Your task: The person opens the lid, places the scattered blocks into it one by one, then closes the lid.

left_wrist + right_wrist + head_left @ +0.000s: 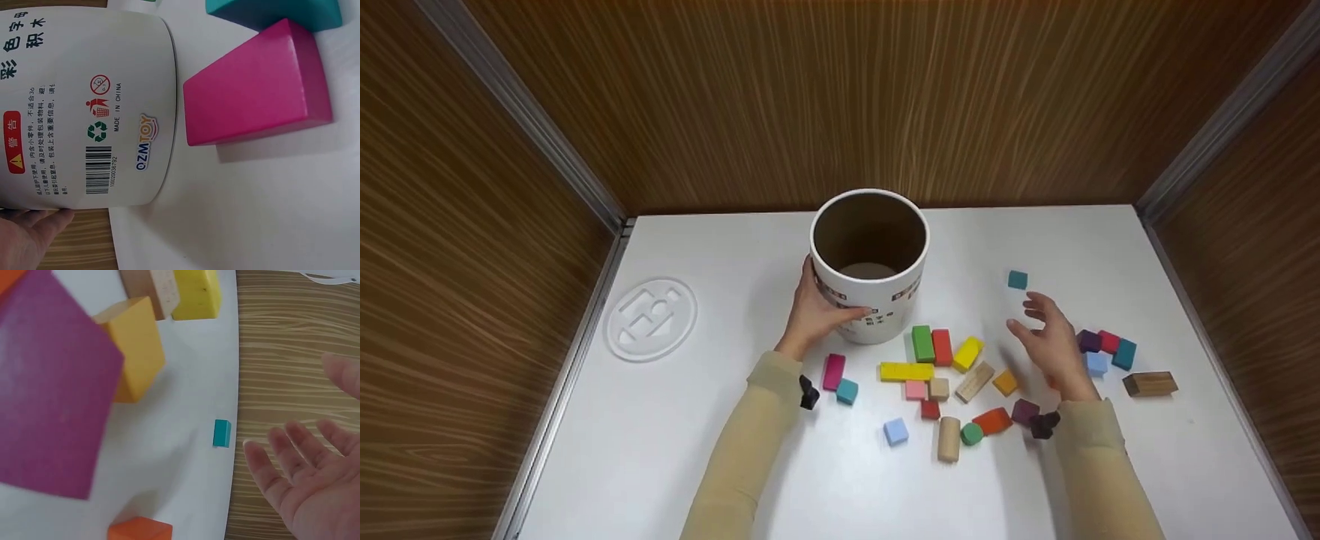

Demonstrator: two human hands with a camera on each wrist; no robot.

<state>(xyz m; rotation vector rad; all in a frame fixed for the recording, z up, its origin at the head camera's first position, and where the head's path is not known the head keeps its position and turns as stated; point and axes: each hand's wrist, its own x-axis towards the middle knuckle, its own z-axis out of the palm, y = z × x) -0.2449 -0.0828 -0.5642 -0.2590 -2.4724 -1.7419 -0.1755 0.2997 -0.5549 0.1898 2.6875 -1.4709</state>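
A tall white cardboard tub (877, 311) with printed labels stands upright at the middle of the table, its top uncovered. My left hand (819, 313) holds its left side, the thumb across the front and the other fingers round the far side. In the left wrist view, that hand (34, 233) shows only in part beside the tub (129, 73). Over the right part of the table, my right hand (1048, 341) hovers with relaxed, spread fingers and nothing in them. Just beyond its fingertips lies a teal block (1018, 280). The right wrist view shows the palm (320, 495) bare.
Several coloured wooden blocks lie before the tub, among them a yellow block (906, 372) and a green block (922, 343). A magenta block (833, 373) is near my left wrist. A brown block (1150, 384) lies far right. At left is a round clear lid (651, 319). Wood-grain walls (735, 105) enclose the table.
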